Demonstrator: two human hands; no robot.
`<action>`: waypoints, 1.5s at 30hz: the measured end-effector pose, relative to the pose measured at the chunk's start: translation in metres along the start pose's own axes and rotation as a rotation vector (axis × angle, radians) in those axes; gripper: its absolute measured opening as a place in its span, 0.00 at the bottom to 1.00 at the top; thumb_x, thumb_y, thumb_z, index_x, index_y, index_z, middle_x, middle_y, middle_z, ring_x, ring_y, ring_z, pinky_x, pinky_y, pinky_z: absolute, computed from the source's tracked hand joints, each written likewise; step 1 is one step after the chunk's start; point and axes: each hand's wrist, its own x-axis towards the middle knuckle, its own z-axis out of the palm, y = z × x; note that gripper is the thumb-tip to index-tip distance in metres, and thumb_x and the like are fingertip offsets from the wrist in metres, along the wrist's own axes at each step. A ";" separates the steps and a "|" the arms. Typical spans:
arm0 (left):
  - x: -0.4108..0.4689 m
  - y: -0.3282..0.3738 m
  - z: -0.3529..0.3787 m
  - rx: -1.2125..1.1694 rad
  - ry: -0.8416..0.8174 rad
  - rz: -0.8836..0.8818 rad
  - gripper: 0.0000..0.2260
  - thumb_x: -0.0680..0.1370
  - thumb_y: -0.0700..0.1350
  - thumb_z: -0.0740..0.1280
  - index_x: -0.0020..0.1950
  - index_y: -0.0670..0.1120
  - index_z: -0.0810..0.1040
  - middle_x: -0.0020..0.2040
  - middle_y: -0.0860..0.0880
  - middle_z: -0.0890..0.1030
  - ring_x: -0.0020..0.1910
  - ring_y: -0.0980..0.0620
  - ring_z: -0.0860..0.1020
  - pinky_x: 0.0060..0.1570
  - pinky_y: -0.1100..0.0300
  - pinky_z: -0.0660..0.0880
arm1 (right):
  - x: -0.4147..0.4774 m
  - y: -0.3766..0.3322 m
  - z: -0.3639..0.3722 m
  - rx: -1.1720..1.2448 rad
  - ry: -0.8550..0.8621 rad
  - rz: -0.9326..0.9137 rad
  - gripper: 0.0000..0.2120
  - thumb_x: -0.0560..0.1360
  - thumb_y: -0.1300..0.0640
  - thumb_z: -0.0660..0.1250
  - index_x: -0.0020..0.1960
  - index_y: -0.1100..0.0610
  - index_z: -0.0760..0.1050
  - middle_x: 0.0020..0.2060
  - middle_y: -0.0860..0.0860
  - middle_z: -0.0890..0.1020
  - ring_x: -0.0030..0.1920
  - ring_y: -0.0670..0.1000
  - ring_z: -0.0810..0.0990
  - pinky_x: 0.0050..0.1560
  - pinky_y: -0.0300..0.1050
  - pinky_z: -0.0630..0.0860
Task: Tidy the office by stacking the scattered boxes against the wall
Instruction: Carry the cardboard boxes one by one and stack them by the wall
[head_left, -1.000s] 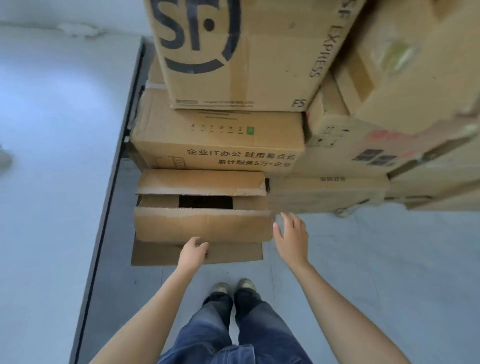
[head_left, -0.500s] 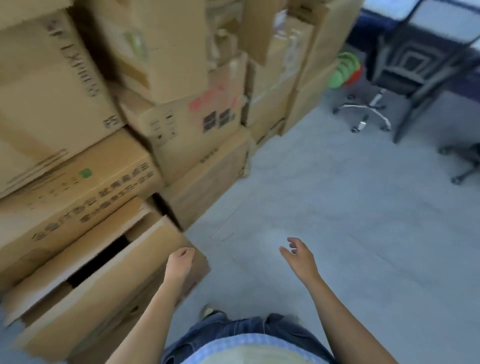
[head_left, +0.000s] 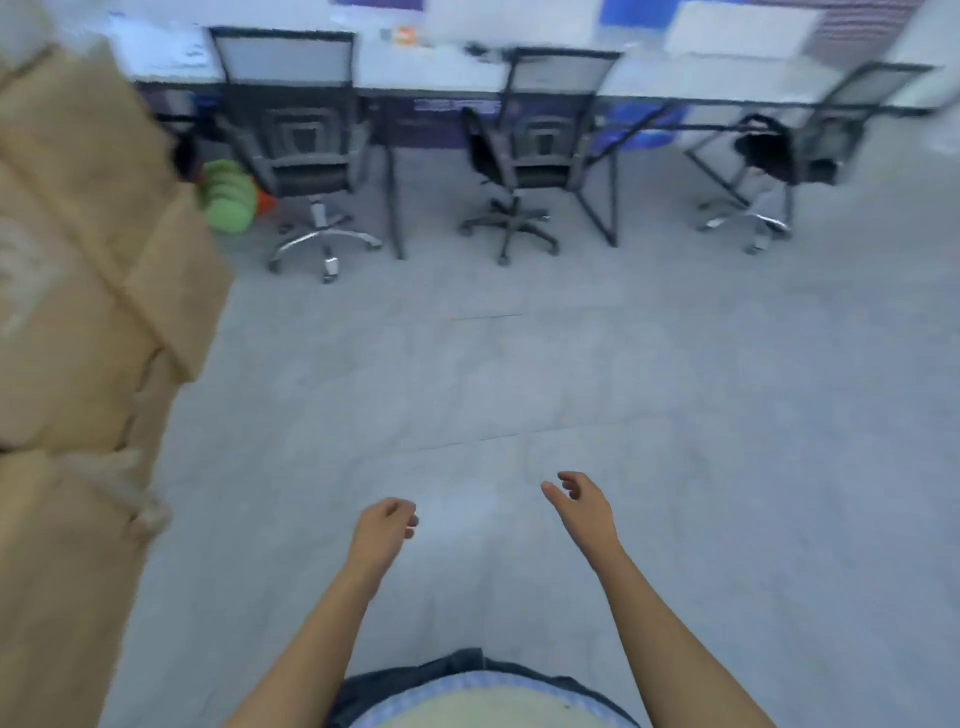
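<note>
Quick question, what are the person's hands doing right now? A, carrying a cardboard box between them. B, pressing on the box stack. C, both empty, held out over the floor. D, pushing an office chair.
C: the left hand and right hand are loosely curled over the grey floor and hold nothing, while the stacked boxes stand untouched off to the left.

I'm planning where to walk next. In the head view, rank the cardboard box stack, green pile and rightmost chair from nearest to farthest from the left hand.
1. Cardboard box stack, close on the left of the left hand.
2. Green pile, far left, by the desks.
3. Rightmost chair, far right.
</note>
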 end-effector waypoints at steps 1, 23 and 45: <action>0.003 0.006 0.007 0.014 -0.017 0.007 0.06 0.80 0.39 0.61 0.46 0.39 0.75 0.40 0.44 0.77 0.36 0.51 0.74 0.36 0.62 0.68 | 0.001 0.003 -0.009 0.012 0.022 0.016 0.20 0.77 0.52 0.65 0.66 0.60 0.70 0.63 0.55 0.74 0.63 0.52 0.72 0.60 0.43 0.67; 0.248 0.273 0.286 0.293 -0.435 0.207 0.06 0.79 0.38 0.61 0.49 0.36 0.75 0.45 0.40 0.78 0.44 0.43 0.75 0.39 0.58 0.68 | 0.218 0.023 -0.173 0.331 0.530 0.458 0.19 0.77 0.53 0.64 0.66 0.58 0.69 0.52 0.50 0.74 0.49 0.48 0.74 0.47 0.39 0.67; 0.172 0.347 0.712 0.620 -0.913 0.321 0.08 0.78 0.39 0.62 0.39 0.42 0.75 0.39 0.45 0.78 0.38 0.48 0.76 0.40 0.59 0.69 | 0.285 0.164 -0.482 0.675 1.114 0.633 0.17 0.78 0.55 0.62 0.64 0.63 0.72 0.56 0.57 0.78 0.52 0.51 0.74 0.53 0.42 0.68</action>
